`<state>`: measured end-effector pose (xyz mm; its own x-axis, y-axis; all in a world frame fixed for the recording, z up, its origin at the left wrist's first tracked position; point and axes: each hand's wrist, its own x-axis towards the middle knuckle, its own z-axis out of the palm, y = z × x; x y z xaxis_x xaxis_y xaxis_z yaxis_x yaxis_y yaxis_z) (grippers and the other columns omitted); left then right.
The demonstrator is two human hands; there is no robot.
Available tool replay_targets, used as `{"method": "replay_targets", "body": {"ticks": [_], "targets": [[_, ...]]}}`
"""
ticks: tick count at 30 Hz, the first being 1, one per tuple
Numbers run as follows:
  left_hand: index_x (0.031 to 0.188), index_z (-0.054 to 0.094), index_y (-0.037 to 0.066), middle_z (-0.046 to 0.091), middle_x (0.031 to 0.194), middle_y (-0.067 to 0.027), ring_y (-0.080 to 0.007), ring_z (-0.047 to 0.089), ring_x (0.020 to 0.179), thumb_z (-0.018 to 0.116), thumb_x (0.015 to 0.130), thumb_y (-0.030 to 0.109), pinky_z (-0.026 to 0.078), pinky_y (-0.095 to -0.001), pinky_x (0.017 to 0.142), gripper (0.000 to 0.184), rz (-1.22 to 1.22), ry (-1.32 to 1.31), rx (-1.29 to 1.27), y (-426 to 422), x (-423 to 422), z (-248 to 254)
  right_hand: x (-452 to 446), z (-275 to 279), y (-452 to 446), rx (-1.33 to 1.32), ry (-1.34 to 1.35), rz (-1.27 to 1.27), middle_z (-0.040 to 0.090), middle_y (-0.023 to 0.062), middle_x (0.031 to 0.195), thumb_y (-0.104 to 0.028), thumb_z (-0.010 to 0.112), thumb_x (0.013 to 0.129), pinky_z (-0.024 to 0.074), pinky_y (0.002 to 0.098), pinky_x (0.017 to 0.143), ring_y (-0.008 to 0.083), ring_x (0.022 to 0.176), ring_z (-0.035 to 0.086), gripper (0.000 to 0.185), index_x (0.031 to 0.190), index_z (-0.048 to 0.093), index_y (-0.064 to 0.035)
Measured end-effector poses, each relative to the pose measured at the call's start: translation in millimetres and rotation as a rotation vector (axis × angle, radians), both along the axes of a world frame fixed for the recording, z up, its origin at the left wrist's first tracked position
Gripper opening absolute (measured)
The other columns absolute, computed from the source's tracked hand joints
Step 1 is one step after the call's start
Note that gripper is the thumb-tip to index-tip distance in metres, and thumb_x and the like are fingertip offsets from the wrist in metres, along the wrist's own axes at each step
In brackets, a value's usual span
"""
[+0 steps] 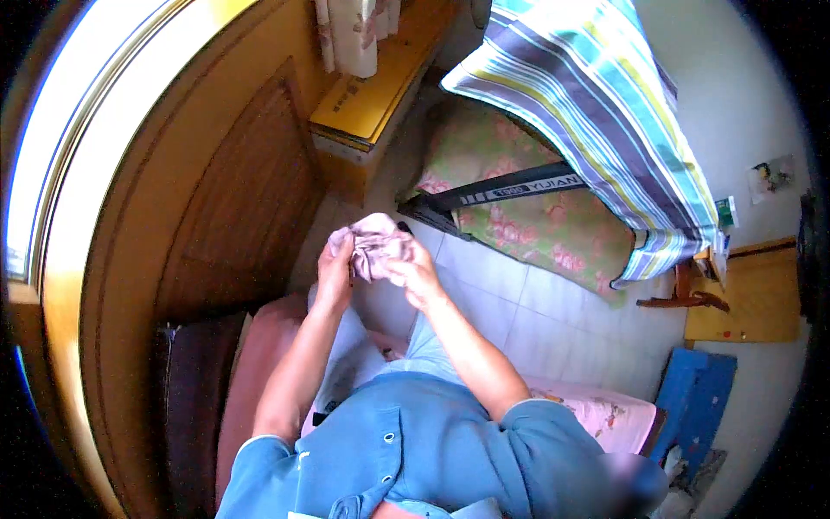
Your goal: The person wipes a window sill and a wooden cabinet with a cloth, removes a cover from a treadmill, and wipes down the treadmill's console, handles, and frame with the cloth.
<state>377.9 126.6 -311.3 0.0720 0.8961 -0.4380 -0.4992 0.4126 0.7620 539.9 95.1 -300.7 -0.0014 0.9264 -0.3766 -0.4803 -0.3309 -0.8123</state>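
A crumpled pinkish-mauve cloth (377, 246) is bunched up between my two hands, in front of my knees. My left hand (335, 266) grips its left side, fingers closed on the fabric. On the right side, my right hand (417, 275) pinches the same cloth, with the fingertips partly hidden in its folds. A small dark thing (404, 227) shows just above my right hand; I cannot make out what it is. Under the cloth are my legs in light grey-blue trousers (346, 350).
A treadmill (510, 186) marked YIJIAN, draped with a green floral cloth (553, 238) and a striped cloth (596, 95), stands ahead to the right. A brown wooden door panel (233, 182) is at left, a yellow box (359, 108) ahead, and a blue case (696, 398) at right.
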Motion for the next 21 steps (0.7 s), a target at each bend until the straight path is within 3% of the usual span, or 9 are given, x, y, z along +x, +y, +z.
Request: {"method": "replay_targets", "body": {"ticks": [3, 4, 5, 8, 9, 12, 14, 17, 21], "targets": [[0.112, 0.058, 0.012, 0.066, 0.096, 0.0009, -0.0094, 0.063, 0.082, 0.058, 0.100, 0.031, 0.055, -0.0273, 0.065, 0.022, 0.096, 0.029, 0.108, -5.8, 2.9, -5.2, 18.6, 37.2, -12.7, 0.064, 0.124, -0.207, 0.066, 0.0093, 0.107, 0.004, 0.062, 0.087, 0.0586, 0.0331, 0.083, 0.0210, 0.096, 0.068, 0.037, 0.123, 0.055, -0.0027], [0.111, 0.061, 0.008, 0.066, 0.100, 0.0011, -0.0107, 0.061, 0.094, 0.061, 0.099, 0.029, 0.049, -0.0309, 0.086, 0.025, 0.086, -0.101, 0.093, -9.8, 0.9, 12.0, 25.4, 44.2, -15.5, -0.013, 0.159, -0.320, 0.067, 0.0086, 0.105, 0.004, 0.060, 0.089, 0.0582, 0.0285, 0.073, 0.0177, 0.089, 0.068, 0.031, 0.119, 0.057, -0.0039], [0.111, 0.060, 0.008, 0.066, 0.099, 0.0004, -0.0117, 0.062, 0.095, 0.059, 0.099, 0.031, 0.050, -0.0325, 0.087, 0.026, 0.036, -0.142, 0.059, -14.6, -0.3, 29.7, 54.6, 6.3, -17.6, 0.160, 0.434, -0.141, 0.066, 0.0101, 0.110, 0.000, 0.060, 0.091, 0.0579, 0.0301, 0.078, 0.0193, 0.095, 0.067, 0.031, 0.121, 0.055, -0.0049], [0.118, 0.057, 0.009, 0.066, 0.105, -0.0037, -0.0160, 0.063, 0.101, 0.053, 0.102, 0.039, 0.051, -0.0375, 0.092, 0.034, -0.057, -0.150, 0.098, -22.3, 13.0, 58.3, 44.4, 54.1, -25.3, 0.014, 0.284, -0.348, 0.064, 0.0033, 0.099, -0.003, 0.057, 0.095, 0.0456, 0.0180, 0.053, 0.0062, 0.071, 0.058, 0.024, 0.119, 0.056, -0.0064], [0.121, 0.055, 0.009, 0.065, 0.109, -0.0051, -0.0171, 0.062, 0.103, 0.052, 0.102, 0.040, 0.050, -0.0378, 0.094, 0.037, -0.089, -0.167, 0.084, -27.8, 27.2, 68.6, 47.1, 44.7, -27.4, 0.145, 0.376, -0.221, 0.064, 0.0014, 0.098, -0.007, 0.056, 0.097, 0.0432, 0.0158, 0.050, 0.0035, 0.069, 0.057, 0.022, 0.119, 0.055, -0.0066], [0.137, 0.046, 0.008, 0.059, 0.125, -0.0076, -0.0196, 0.056, 0.116, 0.047, 0.102, 0.046, 0.046, -0.0376, 0.101, 0.051, -0.318, -0.182, 0.162, -41.3, 73.1, 71.7, 42.7, 64.7, -56.6, 0.339, -0.044, -0.050, 0.055, 0.0113, 0.131, -0.009, 0.071, 0.085, 0.0487, 0.0255, 0.091, 0.0186, 0.112, 0.058, 0.059, 0.139, 0.046, -0.0034], [0.144, 0.038, 0.008, 0.058, 0.125, -0.0062, -0.0185, 0.056, 0.117, 0.054, 0.101, 0.039, 0.045, -0.0350, 0.101, 0.055, -0.399, -0.098, 0.234, -51.0, 102.5, 71.7, 56.7, 33.1, -69.2, 0.457, -0.461, -0.096, 0.044, 0.0149, 0.143, -0.004, 0.071, 0.077, 0.0382, 0.0319, 0.107, 0.0248, 0.128, 0.047, 0.081, 0.149, 0.034, -0.0019], [0.146, 0.036, 0.007, 0.059, 0.123, -0.0048, -0.0172, 0.058, 0.109, 0.068, 0.092, 0.017, 0.048, -0.0327, 0.095, 0.063, -0.547, -0.095, 0.211, -56.4, 133.3, 67.7, 78.5, 47.3, -86.9, 0.465, -0.193, -0.155, 0.043, 0.0158, 0.143, 0.002, 0.062, 0.076, 0.0395, 0.0333, 0.105, 0.0232, 0.125, 0.048, 0.089, 0.154, 0.021, -0.0065], [0.112, 0.058, 0.003, 0.066, 0.098, -0.0067, -0.0185, 0.066, 0.086, 0.067, 0.089, 0.011, 0.055, -0.0329, 0.077, 0.026, -0.445, 0.018, 0.147, -57.3, 147.8, 68.1, 115.7, 62.1, -92.5, 0.459, -0.110, -0.115, 0.049, 0.0161, 0.136, 0.002, 0.061, 0.086, 0.0443, 0.0322, 0.100, 0.0196, 0.117, 0.055, 0.081, 0.154, 0.017, -0.0029]]}}
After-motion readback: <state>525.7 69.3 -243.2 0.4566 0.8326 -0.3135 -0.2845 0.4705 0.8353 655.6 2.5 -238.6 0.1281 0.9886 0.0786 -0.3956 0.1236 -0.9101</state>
